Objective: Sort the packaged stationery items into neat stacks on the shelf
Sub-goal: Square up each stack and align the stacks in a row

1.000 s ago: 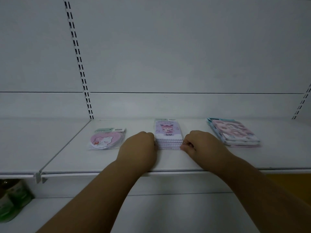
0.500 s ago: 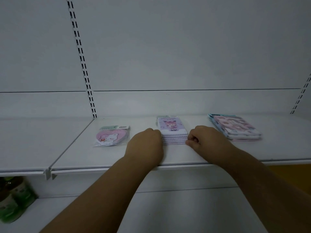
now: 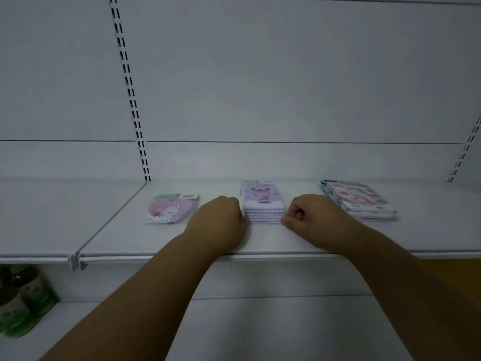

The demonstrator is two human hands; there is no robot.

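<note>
A stack of several purple packaged notepads (image 3: pixel 263 204) lies mid-shelf on the white shelf (image 3: pixel 299 241). My left hand (image 3: pixel 220 220) is curled into a fist with its knuckles against the stack's left side. My right hand (image 3: pixel 309 217), also a fist, touches the stack's lower right corner with its thumb side. Neither hand wraps round the stack. A single heart-shaped pink packaged item (image 3: pixel 170 209) lies to the left of my left hand. A stack of larger pink and teal packaged books (image 3: pixel 361 201) lies to the right of my right hand.
A slotted upright (image 3: pixel 130 92) runs up the back wall left of the items, and another slotted upright (image 3: pixel 466 149) shows at the far right. Green bottles (image 3: pixel 20 300) stand on the lower shelf at the bottom left. A seam splits the shelf left of the heart item.
Both fists stay against the sides of the purple stack. The view has shifted slightly; the stacks have not visibly moved on the shelf.
</note>
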